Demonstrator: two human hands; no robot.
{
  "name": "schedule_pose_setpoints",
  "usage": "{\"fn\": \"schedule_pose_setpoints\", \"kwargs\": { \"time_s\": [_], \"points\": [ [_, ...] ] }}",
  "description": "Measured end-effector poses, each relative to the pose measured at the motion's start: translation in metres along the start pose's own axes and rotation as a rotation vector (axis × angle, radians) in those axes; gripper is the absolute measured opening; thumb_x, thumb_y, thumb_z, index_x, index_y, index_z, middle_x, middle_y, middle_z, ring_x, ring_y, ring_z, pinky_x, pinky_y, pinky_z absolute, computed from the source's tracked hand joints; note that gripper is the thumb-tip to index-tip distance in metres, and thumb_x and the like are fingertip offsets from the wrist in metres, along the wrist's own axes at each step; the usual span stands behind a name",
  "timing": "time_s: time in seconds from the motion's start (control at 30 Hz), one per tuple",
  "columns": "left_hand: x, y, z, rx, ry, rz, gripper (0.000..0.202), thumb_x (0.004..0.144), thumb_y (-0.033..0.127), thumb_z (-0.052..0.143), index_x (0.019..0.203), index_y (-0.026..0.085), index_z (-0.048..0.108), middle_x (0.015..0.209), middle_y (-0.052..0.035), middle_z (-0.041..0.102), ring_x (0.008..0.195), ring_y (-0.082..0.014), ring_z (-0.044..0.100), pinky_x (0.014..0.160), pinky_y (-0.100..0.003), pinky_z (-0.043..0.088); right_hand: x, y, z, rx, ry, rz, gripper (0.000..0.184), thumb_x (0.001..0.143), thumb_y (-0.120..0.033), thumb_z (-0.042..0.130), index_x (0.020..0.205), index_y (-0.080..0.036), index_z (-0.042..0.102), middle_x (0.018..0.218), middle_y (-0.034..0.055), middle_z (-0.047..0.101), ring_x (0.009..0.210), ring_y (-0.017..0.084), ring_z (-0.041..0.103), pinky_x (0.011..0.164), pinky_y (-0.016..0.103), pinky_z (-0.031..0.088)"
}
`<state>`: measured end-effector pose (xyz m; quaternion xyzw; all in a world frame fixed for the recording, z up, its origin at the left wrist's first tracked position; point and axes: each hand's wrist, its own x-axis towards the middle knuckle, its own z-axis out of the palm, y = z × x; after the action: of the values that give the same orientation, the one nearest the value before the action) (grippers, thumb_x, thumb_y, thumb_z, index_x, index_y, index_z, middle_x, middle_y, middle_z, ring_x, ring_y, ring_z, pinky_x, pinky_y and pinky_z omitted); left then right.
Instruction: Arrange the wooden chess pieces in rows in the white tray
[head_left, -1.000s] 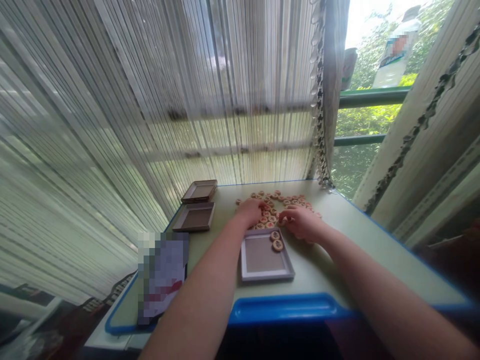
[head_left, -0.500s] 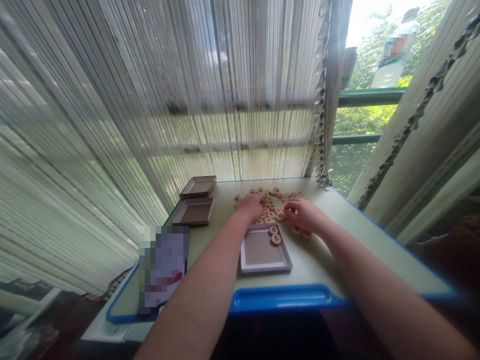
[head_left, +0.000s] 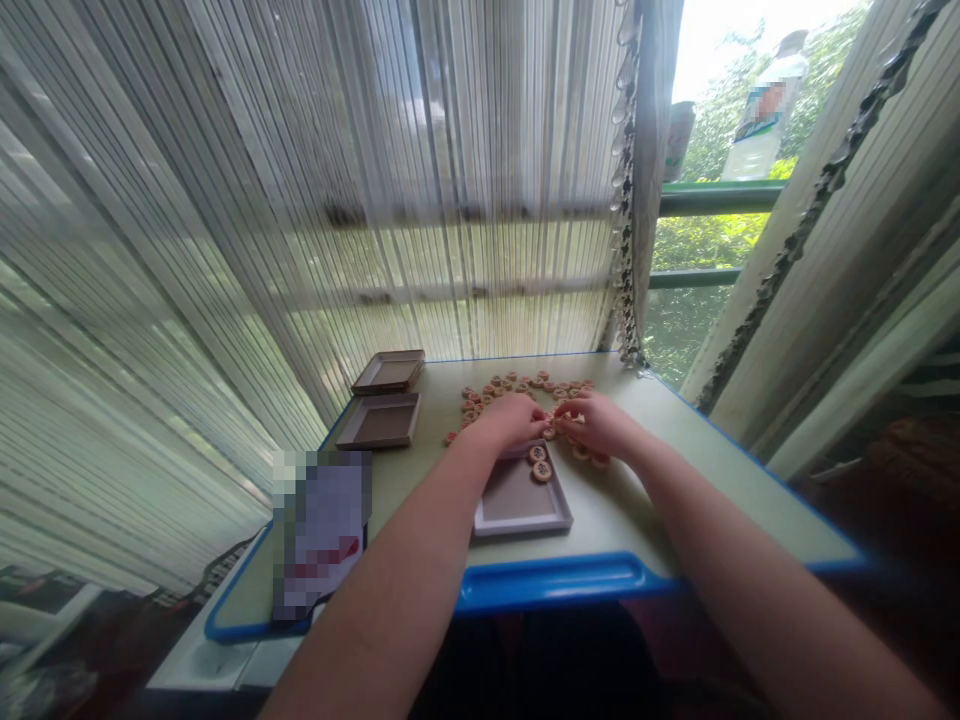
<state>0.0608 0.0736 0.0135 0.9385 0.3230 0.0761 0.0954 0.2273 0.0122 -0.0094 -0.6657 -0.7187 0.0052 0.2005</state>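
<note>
Round wooden Chinese chess pieces [head_left: 496, 390] with red or dark characters lie loosely scattered across the far middle of the table. My left hand [head_left: 514, 420] reaches in over the far edge of a shallow white-rimmed box tray [head_left: 525, 524], its fingers curled and closed at a piece. From the right my right hand [head_left: 600, 420] comes in, thumb and fingers pinched on a piece close to the left fingertips. The fingers partly cover what they hold. Two pieces [head_left: 541, 470] rest inside the tray at its right far corner.
On the left of the pale green, blue-edged table [head_left: 675, 500] are an open box tray [head_left: 381, 420] and stacked box parts [head_left: 388, 371] behind it. A blurred-out flat item [head_left: 322, 540] lies nearer. String curtains [head_left: 480, 180] hang behind; a bottle [head_left: 761, 115] stands at the window.
My left hand has moved right and nearer to me, and its fingertips now meet those of my right hand. The view has shifted slightly. Two pieces remain in the tray.
</note>
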Motion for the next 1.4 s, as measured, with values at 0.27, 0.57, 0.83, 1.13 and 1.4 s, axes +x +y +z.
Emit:
{"fn": "schedule_pose_setpoints", "kwargs": {
  "time_s": [0.27,0.57,0.83,1.13,1.4],
  "points": [
    [0.004,-0.014,0.008,-0.085,0.012,0.063,0.025,0.078,0.031,0.051,0.092,0.022,0.070,0.092,-0.0033,0.067,0.083,-0.0162,0.059,0.076,-0.024,0.044,-0.002,-0.004,0.005,-0.021,-0.017,-0.075,0.025,0.073,-0.042,0.059,0.088,-0.025,0.069,0.085,0.0043,0.060,0.083,0.018,0.054,0.074,0.027,0.040],
    [0.004,-0.012,0.005,-0.115,0.053,0.063,0.026,0.079,0.028,0.049,0.093,0.022,0.069,0.097,-0.0037,0.065,0.088,-0.0165,0.058,0.081,-0.025,0.043,-0.004,0.006,-0.023,0.122,-0.062,0.137,0.035,0.072,-0.039,0.057,0.100,-0.019,0.063,0.087,0.0058,0.063,0.073,0.016,0.058,0.064,0.025,0.044],
    [0.001,-0.003,0.003,-0.038,0.015,0.129,0.027,0.081,0.031,0.047,0.086,0.022,0.071,0.095,-0.0037,0.064,0.088,-0.0161,0.056,0.082,-0.024,0.042,-0.015,0.010,-0.037,0.117,-0.361,0.213,0.029,0.063,-0.036,0.066,0.087,-0.022,0.066,0.079,0.0029,0.067,0.065,0.015,0.059,0.050,0.022,0.039],
    [0.001,0.001,0.005,-0.002,0.060,0.131,0.027,0.079,0.021,0.045,0.086,0.021,0.070,0.095,-0.0048,0.064,0.091,-0.0181,0.055,0.084,-0.027,0.042,-0.005,0.016,-0.026,-0.003,-0.182,0.263,0.022,0.070,-0.027,0.056,0.088,-0.021,0.067,0.081,0.0030,0.068,0.064,0.013,0.058,0.054,0.021,0.040],
    [0.005,-0.009,0.005,0.014,0.075,-0.040,0.027,0.076,0.016,0.046,0.088,0.020,0.070,0.101,-0.0062,0.065,0.095,-0.0206,0.056,0.084,-0.029,0.044,-0.003,0.025,-0.023,-0.063,-0.153,0.323,0.025,0.070,-0.030,0.057,0.089,-0.019,0.066,0.085,0.0068,0.067,0.069,0.017,0.059,0.055,0.023,0.040]
  ]
}}
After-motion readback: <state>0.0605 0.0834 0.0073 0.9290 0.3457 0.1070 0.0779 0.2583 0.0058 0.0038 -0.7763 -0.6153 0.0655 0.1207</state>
